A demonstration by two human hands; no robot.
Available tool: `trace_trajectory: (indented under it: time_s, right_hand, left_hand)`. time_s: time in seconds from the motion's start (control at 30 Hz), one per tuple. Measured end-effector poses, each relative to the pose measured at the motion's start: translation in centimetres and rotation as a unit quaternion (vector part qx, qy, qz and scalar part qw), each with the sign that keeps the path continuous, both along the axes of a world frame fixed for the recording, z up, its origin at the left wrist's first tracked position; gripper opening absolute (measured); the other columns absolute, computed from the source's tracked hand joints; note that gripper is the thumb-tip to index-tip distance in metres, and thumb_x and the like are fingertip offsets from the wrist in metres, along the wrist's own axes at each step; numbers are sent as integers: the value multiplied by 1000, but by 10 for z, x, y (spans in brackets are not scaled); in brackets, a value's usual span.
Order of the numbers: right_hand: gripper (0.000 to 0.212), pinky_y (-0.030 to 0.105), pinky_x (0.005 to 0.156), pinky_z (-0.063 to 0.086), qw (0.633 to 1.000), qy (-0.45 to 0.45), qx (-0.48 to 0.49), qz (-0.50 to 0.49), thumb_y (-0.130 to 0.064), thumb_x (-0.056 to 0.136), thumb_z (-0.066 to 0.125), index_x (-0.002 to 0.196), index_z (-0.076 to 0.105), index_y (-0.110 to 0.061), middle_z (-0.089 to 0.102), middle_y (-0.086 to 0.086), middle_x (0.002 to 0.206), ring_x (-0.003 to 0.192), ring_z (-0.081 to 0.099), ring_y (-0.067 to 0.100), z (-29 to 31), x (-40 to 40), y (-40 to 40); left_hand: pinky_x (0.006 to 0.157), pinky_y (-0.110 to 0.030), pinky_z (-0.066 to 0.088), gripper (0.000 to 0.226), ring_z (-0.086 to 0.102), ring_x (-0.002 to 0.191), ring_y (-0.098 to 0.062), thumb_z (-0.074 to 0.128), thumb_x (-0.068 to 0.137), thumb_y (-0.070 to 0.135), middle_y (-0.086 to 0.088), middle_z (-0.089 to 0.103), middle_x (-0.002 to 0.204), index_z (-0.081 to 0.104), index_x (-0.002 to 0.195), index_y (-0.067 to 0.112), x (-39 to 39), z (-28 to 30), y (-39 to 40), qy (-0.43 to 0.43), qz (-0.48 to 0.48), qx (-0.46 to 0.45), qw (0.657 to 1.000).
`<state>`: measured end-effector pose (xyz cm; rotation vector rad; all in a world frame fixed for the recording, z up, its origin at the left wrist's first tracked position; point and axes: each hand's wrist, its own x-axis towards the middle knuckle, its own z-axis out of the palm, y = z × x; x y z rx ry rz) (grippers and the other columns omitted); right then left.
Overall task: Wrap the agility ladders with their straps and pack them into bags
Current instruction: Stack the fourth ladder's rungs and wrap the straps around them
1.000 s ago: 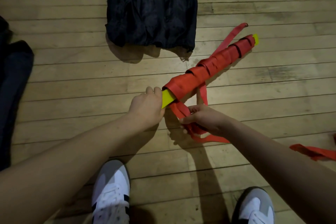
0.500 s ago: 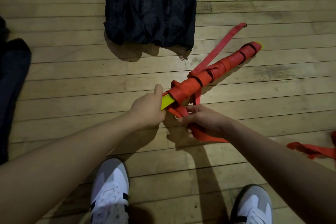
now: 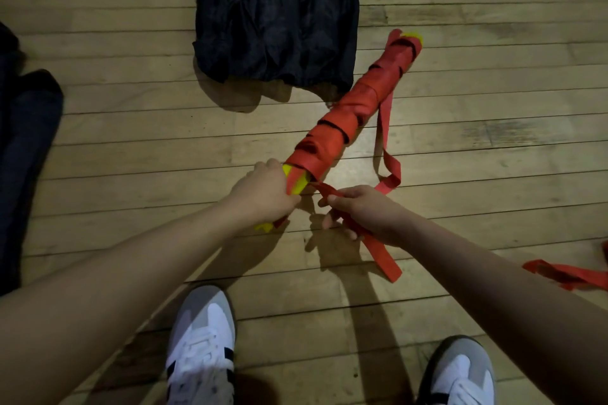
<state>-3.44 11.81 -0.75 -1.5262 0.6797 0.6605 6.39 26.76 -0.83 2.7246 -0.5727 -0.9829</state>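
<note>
A bundled agility ladder [image 3: 348, 108], yellow rungs wound in red strap, lies slanted on the wooden floor, its far end up right. My left hand [image 3: 263, 194] grips the near yellow end of the bundle. My right hand [image 3: 365, 210] holds the loose red strap [image 3: 383, 251] just right of that end; the strap's tail hangs below the hand, and another length loops on the floor to the right [image 3: 388, 171]. A black bag [image 3: 273, 10] lies flat on the floor beyond the bundle.
Dark fabric [image 3: 23, 141] lies along the left edge. More red strap [image 3: 569, 274] rests on the floor at the right edge. My two white and grey shoes [image 3: 200, 345] stand at the bottom of the view.
The bundle has swung so that its far end points more steeply away. The loose strap has moved from the bundle's left side to its right, and my right hand pulled it tighter.
</note>
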Motion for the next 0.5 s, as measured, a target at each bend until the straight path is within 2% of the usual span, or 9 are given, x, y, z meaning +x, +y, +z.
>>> trace_trajectory:
  time_s: [0.07,0.13,0.2,0.27,0.37,0.5]
  right_hand:
    - [28,24,42,34,1000,-3,-3,-5,-21,103,42,112,60,-1,69,9,79,44,43,14,-1,-1,-1]
    - [29,23,41,35,1000,-5,-4,-13,-22,103,41,107,61,-2,68,9,79,44,45,13,-2,-2,0]
    - [30,23,42,36,1000,-6,-9,-23,-23,104,40,104,61,-2,66,6,76,44,46,14,-3,-4,2]
    - [31,24,43,35,999,-6,-8,-35,-23,104,40,105,61,-1,63,5,73,44,46,14,-5,-6,4]
    - [30,25,43,32,999,-8,-7,-52,-23,104,40,103,61,-1,61,5,70,43,46,14,-8,-9,2]
    - [30,22,41,33,998,-1,-9,-55,-23,103,40,102,61,-2,60,6,69,41,46,14,-11,-11,-1]
  left_hand:
    - [67,-32,41,46,53,84,-24,68,79,41,-7,46,103,51,113,13,-2,3,1,-44,-15,-6,999]
    - [68,-32,42,50,51,81,-24,68,78,42,-8,43,106,51,114,13,-5,1,1,-58,-20,-10,998]
    - [69,-33,44,55,52,82,-25,66,79,41,-9,47,112,45,121,12,-9,-1,0,-37,-12,-14,999]
    - [70,-33,47,57,56,84,-24,63,83,46,-6,56,105,41,123,12,-13,-1,-1,-18,-16,-17,1000]
    - [73,-34,48,62,57,86,-26,54,87,57,-4,54,96,35,123,11,-13,6,-3,9,-26,-13,1000]
    - [67,-32,45,54,57,81,-23,54,89,51,-1,52,86,37,120,10,-13,11,-3,33,-37,-18,999]
